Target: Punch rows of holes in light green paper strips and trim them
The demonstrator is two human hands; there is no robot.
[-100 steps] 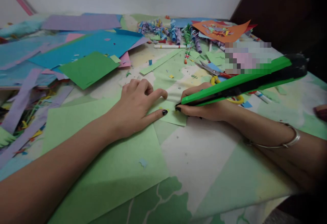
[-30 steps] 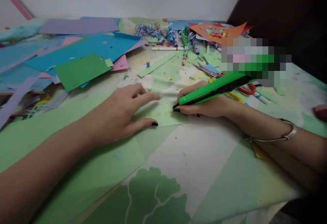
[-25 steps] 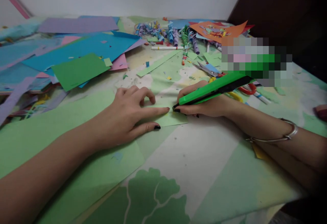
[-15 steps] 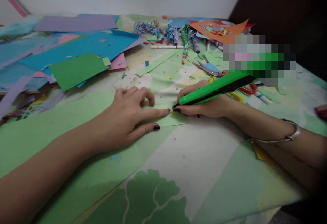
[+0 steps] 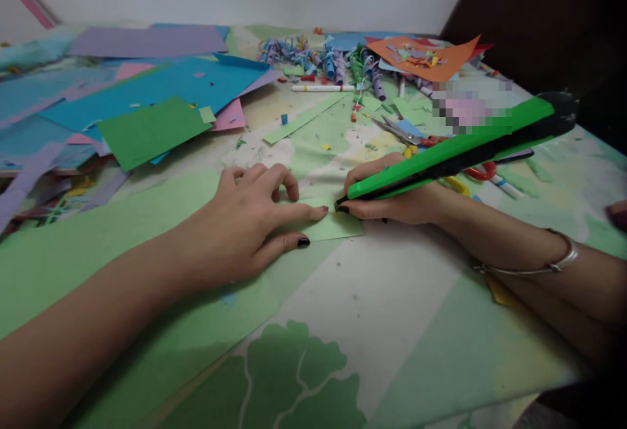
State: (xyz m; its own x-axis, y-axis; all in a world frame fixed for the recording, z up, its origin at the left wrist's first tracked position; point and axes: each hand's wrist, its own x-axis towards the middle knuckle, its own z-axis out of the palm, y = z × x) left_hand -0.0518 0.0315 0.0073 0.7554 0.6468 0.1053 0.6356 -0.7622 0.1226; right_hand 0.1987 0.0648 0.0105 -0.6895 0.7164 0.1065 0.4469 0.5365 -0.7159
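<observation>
My left hand [image 5: 249,223] lies on light green paper [image 5: 210,315], index finger and thumb stretched out, the other fingers loosely bent. Nothing is in its grasp. The index fingertip presses near the right end of a light green paper piece [image 5: 337,225]. Just right of that fingertip, my right hand [image 5: 392,197] is closed around the lower end of a long green and black tool [image 5: 455,145], held like a pen. Its dark tip meets the paper, beside a small yellowish spot. The tool slants up to the right; I cannot tell its exact kind.
Scissors [image 5: 401,132] with red handles and a yellow handle lie behind my right hand. Farther back are curled paper rolls [image 5: 337,66], an orange sheet [image 5: 431,66] with scraps, and a white marker [image 5: 323,89]. Blue paper [image 5: 171,83] and green paper [image 5: 154,132] overlap at left.
Both hands and the tool keep nearly the same pose on the paper. The whole view has shifted slightly, and the tool's upper end now shows more clearly.
</observation>
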